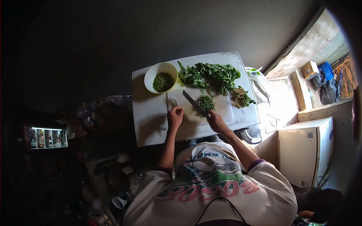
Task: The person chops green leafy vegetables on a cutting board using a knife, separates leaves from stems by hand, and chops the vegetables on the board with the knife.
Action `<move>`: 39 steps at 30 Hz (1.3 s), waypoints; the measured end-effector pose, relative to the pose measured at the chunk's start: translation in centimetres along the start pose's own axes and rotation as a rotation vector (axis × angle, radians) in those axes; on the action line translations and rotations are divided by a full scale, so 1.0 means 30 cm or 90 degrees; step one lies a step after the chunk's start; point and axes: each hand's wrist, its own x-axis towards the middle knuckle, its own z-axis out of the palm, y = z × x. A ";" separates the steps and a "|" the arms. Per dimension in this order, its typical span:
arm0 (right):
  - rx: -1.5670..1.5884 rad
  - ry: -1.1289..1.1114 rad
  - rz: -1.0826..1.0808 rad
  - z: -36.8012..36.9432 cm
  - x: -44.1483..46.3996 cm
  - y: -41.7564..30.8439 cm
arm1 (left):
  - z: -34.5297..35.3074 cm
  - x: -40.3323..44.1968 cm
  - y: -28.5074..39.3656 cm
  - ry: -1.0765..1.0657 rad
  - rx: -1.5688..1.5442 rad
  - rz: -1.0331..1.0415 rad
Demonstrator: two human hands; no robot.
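Note:
My right hand (216, 121) grips a knife (193, 101), its dark blade pointing up and left over a white cutting board (224, 109). Chopped green leaves (205, 102) lie in a small heap on the board, against the blade's right side. My left hand (175, 116) is closed, fingers curled, by the board's left edge, just below its handle opening; whether anything is in the fingers I cannot make out. Behind the board, a pale yellow bowl (149, 78) holds finely cut greens (163, 82). Whole leafy greens (211, 74) are piled at the back.
The white table (151, 130) stands against a dark wall. Wilted, brownish leaves (241, 97) lie on its right side. A white lidded container (260, 86) is beyond the right edge. Farther right stand a white fridge-like box (298, 150), a carton (310, 70) and dark bags (329, 92).

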 end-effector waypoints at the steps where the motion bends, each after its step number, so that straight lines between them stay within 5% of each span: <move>1: 0.004 0.001 -0.022 0.034 -0.025 -0.021 | -0.003 -0.006 -0.008 0.004 0.024 -0.002; 8: 0.011 -0.067 0.019 0.173 -0.102 -0.106 | 0.009 -0.032 -0.166 0.027 -0.021 0.048; 17: -0.076 0.016 0.107 0.148 -0.140 -0.113 | 0.004 0.019 -0.100 -0.077 -0.020 0.026; 21: -0.098 0.034 0.131 0.141 -0.163 -0.164 | 0.071 0.044 -0.112 -0.094 0.014 0.141; 36: -0.284 -0.129 0.174 0.079 -0.263 -0.278 | 0.139 0.033 -0.164 -0.051 0.083 0.177; 39: -0.305 -0.102 0.092 0.117 -0.275 -0.203 | 0.133 0.033 -0.157 -0.063 0.083 0.178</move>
